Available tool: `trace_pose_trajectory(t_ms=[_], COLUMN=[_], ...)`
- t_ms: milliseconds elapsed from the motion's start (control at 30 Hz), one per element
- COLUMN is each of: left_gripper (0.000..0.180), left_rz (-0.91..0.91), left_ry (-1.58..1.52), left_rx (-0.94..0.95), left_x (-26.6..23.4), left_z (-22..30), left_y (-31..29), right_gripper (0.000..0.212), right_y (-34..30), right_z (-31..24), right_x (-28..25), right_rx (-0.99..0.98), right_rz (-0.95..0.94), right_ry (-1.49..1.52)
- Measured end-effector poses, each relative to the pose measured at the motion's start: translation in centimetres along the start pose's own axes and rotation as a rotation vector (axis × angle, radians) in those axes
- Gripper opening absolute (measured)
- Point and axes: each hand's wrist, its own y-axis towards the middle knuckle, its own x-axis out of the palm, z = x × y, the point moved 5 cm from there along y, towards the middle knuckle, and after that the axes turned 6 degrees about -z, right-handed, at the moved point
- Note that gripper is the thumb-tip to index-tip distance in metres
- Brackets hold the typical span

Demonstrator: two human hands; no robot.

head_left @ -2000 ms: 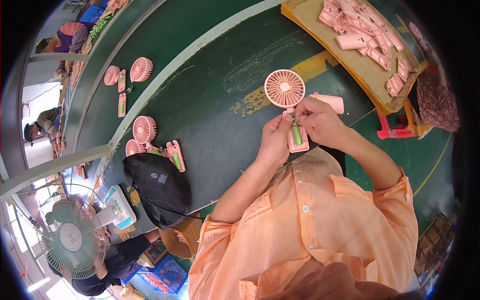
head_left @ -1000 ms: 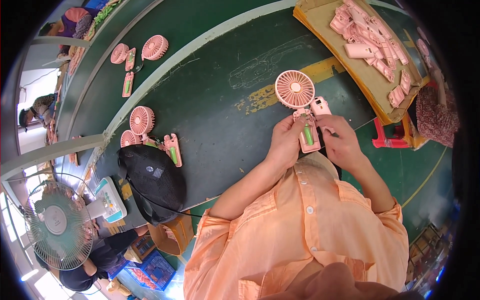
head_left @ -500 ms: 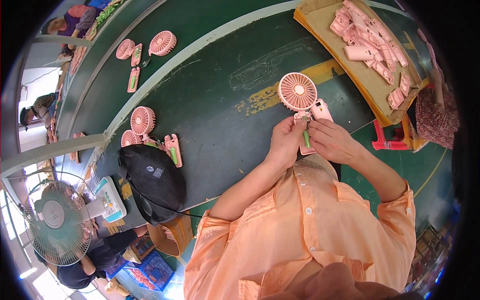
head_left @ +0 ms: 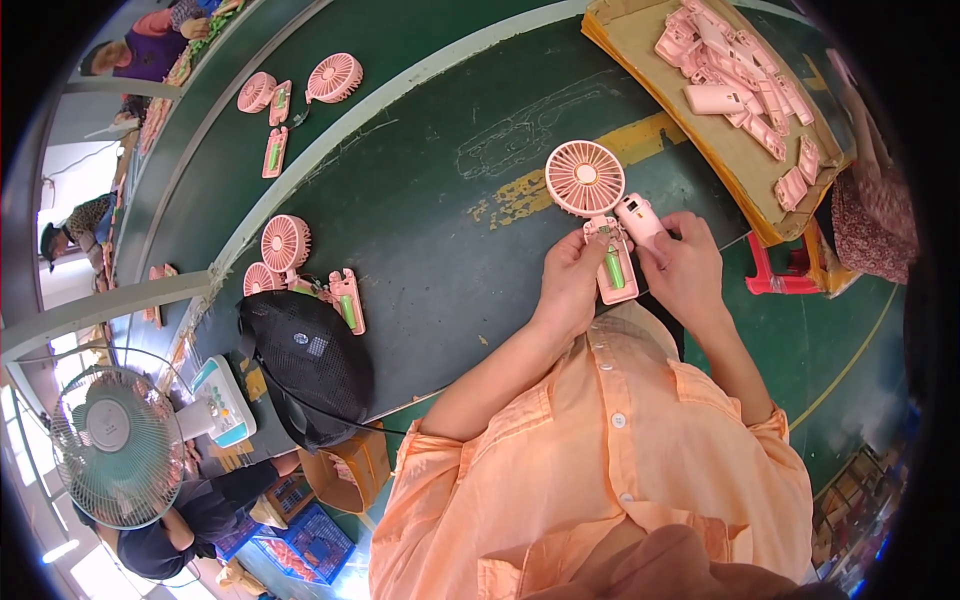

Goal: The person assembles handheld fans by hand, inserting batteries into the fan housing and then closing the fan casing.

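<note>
A pink handheld fan (head_left: pixel 586 178) lies at the near edge of the dark workbench, its round grille away from me. Its handle (head_left: pixel 617 280) is uncovered and shows a green battery (head_left: pixel 613 264) and small parts near the neck. My left hand (head_left: pixel 573 275) grips the handle at the neck, thumb over the small parts. In my right hand (head_left: pixel 687 262) is a pink handle cover (head_left: pixel 640 217), pinched by its lower end just right of the uncovered handle. The cover's smooth outer face with a dark small window is up.
A cardboard tray (head_left: pixel 660 105) of pink handle covers stands at the far right. More pink fans (head_left: pixel 286 242) lie at left beside a black mesh bag (head_left: pixel 305 365). Beyond the rail, further fan parts (head_left: pixel 333 78) rest on a belt. A desk fan (head_left: pixel 115 430) stands lower left; other people sit nearby.
My right hand has moved off the open handle and taken hold of the pink cover beside it. The fan has shifted slightly left; my left hand stays on its neck.
</note>
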Motion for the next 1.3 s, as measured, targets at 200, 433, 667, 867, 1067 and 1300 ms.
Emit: trace_pose_trajectory(t_ms=[200,433,667,867,1067,1300], left_gripper=[0.023,0.028,0.025,0.020,0.017,0.018], left_rz=[-0.051,-0.152,-0.196,-0.092,0.024,-0.010], left_ry=[-0.089,-0.178,-0.096,0.003,0.137,0.257], left_rx=[-0.005,0.016,0.038,0.031,0.045,0.022], left_x=[0.6,1.7,1.3,0.9,0.4,0.2], left_z=[0.3,1.3,0.8,0.4,0.0,0.7], left_y=[-0.8,-1.4,-1.0,-0.7,-0.5,0.0], right_gripper=[0.015,0.014,0.015,0.017,0.017,0.017], right_y=[-0.4,-0.2,0.7,0.4,-0.1,-0.1], right_z=[-1.2,-4.8,-6.2,-6.1,-5.6,-5.5], right_x=[-1.5,-1.3,-0.5,0.2,1.4,1.8], right_rx=[0.046,-0.125,-0.238,-0.258,-0.286,-0.264], right_rz=[0.087,0.080,0.110,0.082,0.100,0.187], right_ry=[0.106,0.139,0.094,0.077,0.116,0.116])
